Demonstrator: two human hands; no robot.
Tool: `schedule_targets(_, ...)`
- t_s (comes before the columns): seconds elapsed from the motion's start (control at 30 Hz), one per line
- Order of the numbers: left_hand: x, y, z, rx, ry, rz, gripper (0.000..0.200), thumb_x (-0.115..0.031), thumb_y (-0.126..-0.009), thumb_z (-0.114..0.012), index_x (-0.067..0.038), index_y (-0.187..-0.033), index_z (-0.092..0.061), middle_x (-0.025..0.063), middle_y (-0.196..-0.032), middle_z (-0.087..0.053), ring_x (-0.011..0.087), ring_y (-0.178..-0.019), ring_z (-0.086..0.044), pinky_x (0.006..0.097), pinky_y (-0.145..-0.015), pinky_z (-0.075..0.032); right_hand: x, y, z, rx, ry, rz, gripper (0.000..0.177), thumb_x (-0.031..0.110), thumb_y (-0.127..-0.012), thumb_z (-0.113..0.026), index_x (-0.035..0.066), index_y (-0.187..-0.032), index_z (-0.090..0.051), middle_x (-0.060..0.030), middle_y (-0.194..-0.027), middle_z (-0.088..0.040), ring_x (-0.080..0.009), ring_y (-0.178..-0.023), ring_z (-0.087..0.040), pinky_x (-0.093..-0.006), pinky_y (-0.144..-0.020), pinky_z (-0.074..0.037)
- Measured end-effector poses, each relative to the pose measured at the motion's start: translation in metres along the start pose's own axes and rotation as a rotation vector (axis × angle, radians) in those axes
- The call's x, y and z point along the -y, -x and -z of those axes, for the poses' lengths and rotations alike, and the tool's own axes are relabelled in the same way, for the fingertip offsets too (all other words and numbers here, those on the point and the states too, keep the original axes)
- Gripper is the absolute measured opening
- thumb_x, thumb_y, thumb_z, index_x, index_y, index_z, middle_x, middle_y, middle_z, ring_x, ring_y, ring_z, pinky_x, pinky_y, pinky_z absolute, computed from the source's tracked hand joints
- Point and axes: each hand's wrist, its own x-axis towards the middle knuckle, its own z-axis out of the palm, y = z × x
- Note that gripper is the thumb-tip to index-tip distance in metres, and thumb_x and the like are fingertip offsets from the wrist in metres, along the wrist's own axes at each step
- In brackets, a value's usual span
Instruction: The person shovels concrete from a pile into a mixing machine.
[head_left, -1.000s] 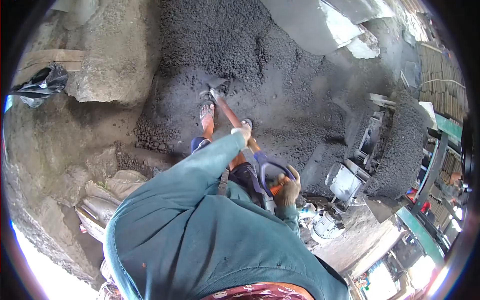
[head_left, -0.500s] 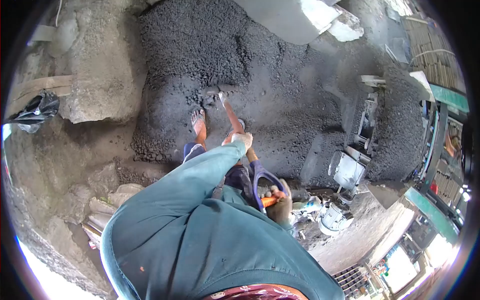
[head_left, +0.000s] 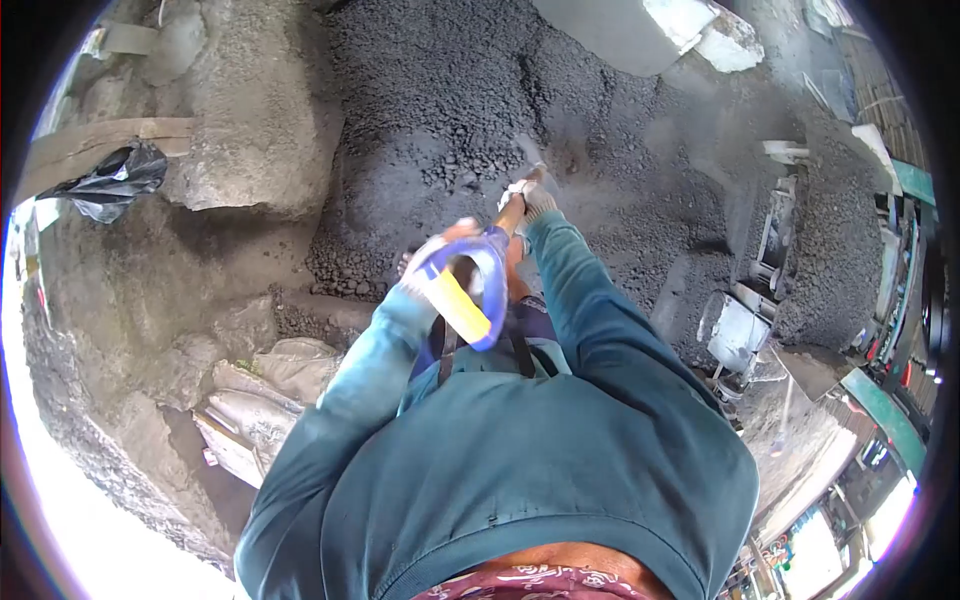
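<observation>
A shovel [head_left: 510, 214] with a wooden shaft and a blue D-shaped handle slants up from my waist, its yellow grip nearest me. My right hand [head_left: 530, 196], in a pale glove, is closed around the shaft low down near the blade. The grey blade [head_left: 531, 152] lies over the dark gravelly mix [head_left: 450, 110], smeared by motion. My left hand [head_left: 440, 245] is at the upper left side of the D-handle, with the yellow grip uncovered; its fingers are blurred. Part of a bare foot [head_left: 517, 250] shows below my right hand.
A big concrete block [head_left: 255, 120] stands at the left, with a black plastic bag [head_left: 118, 185] beside it. A pale slab [head_left: 610, 35] leans in at the top. At the right stands a metal machine [head_left: 738, 330], with more grey material around it.
My hands have swapped places: the right has gone from the handle to the shaft, the left from the shaft to the handle. The shovel's handle has swung left, and the view has shifted.
</observation>
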Motion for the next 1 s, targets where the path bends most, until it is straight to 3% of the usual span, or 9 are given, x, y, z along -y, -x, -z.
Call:
schedule_targets(0.03,-0.009,0.037,-0.003,0.021,0.460,0.100,0.043,-0.045,-0.100,-0.049,-0.005,-0.107,-0.062,0.0161,-0.097,-0.067,0.0280,-0.091,-0.066,0.0394,-0.081,-0.055,-0.003,-0.018,0.006,-0.064,0.014,0.057,0.018,0.015,-0.093,-0.047,0.010,-0.077,-0.052,-0.0081,-0.068,-0.056,-0.0252,-0.061,-0.057,-0.0410,-0.059,-0.050)
schedule_targets(0.07,-0.006,0.070,-0.023,0.060,0.153,-0.356,0.058,-0.056,-0.098,-0.045,-0.002,-0.110,-0.061,0.0163,-0.099,-0.067,0.0275,-0.095,-0.064,0.0396,-0.084,-0.053,-0.007,-0.034,0.013,-0.130,0.021,0.117,0.016,0.013,-0.092,-0.047,0.011,-0.077,-0.052,-0.0078,-0.068,-0.056,-0.0250,-0.062,-0.057,-0.0411,-0.059,-0.050)
schedule_targets(0.1,-0.006,0.091,-0.019,-0.153,0.117,-0.289,0.067,-0.065,-0.094,-0.044,-0.002,-0.112,-0.060,0.0158,-0.100,-0.067,0.0275,-0.096,-0.064,0.0391,-0.082,-0.052,-0.011,-0.047,0.018,-0.193,-0.003,0.119,0.015,0.014,-0.093,-0.050,0.012,-0.078,-0.053,-0.0069,-0.068,-0.056,-0.0247,-0.062,-0.057,-0.0406,-0.059,-0.050)
schedule_targets(0.27,0.004,0.098,0.000,-0.559,0.075,-0.510,0.024,-0.019,-0.083,-0.069,-0.006,-0.102,-0.061,0.0105,-0.090,-0.063,0.0243,-0.081,-0.064,0.0366,-0.074,-0.053,-0.034,-0.083,0.008,-0.444,0.223,0.197,0.006,0.012,-0.090,-0.058,0.010,-0.085,-0.054,-0.0068,-0.072,-0.056,-0.0245,-0.063,-0.058,-0.0416,-0.060,-0.052)
schedule_targets(0.5,0.003,0.153,0.187,-0.467,0.508,-0.561,0.012,-0.012,-0.084,-0.063,-0.012,-0.094,-0.055,0.0013,-0.075,-0.053,0.0147,-0.055,-0.050,0.0304,-0.053,-0.045,-0.152,-0.132,-0.081,-0.617,0.500,-0.025,0.047,0.012,-0.088,-0.063,0.009,-0.131,-0.042,-0.0150,-0.112,-0.056,-0.0328,-0.099,-0.062,-0.0596,-0.078,-0.057)
schedule_targets(0.67,-0.017,0.316,0.247,-0.701,0.515,-0.595,0.009,-0.020,-0.087,-0.061,-0.016,-0.094,-0.057,-0.0014,-0.074,-0.051,0.0135,-0.056,-0.046,0.0315,-0.057,-0.042,-0.330,-0.178,-0.145,-0.673,0.713,-0.102,0.051,0.020,-0.088,-0.065,0.000,-0.131,-0.045,-0.0259,-0.123,-0.058,-0.0430,-0.102,-0.065,-0.0595,-0.076,-0.059)
schedule_targets(0.77,-0.037,0.394,0.192,-1.301,0.434,-0.659,0.018,-0.019,-0.088,-0.059,-0.016,-0.105,-0.054,-0.0002,-0.078,-0.053,0.0167,-0.063,-0.053,0.0337,-0.058,-0.047,-0.413,-0.127,-0.221,-0.374,0.625,-0.397,0.048,0.019,-0.085,-0.065,0.004,-0.127,-0.048,-0.0216,-0.121,-0.057,-0.0399,-0.107,-0.062,-0.0621,-0.087,-0.054)
schedule_targets(0.8,-0.020,0.437,0.203,-1.094,0.393,-0.715,0.017,-0.022,-0.090,-0.058,-0.016,-0.106,-0.054,0.0004,-0.080,-0.054,0.0170,-0.064,-0.053,0.0335,-0.054,-0.046,-0.448,-0.122,-0.232,-0.299,0.573,-0.484,0.045,0.018,-0.085,-0.065,0.007,-0.125,-0.048,-0.0193,-0.118,-0.059,-0.0373,-0.107,-0.062,-0.0601,-0.087,-0.055)
schedule_targets(1.0,-0.011,0.507,0.140,-1.113,0.046,-0.841,0.031,-0.022,-0.081,-0.071,-0.006,-0.101,-0.054,0.0010,-0.063,-0.049,0.0118,-0.041,-0.041,0.0270,-0.038,-0.033,-0.544,-0.064,-0.256,-0.396,0.850,-0.335,0.036,0.023,-0.084,-0.068,-0.002,-0.110,-0.062,-0.0170,-0.099,-0.066,-0.0343,-0.087,-0.066,-0.0495,-0.072,-0.057)
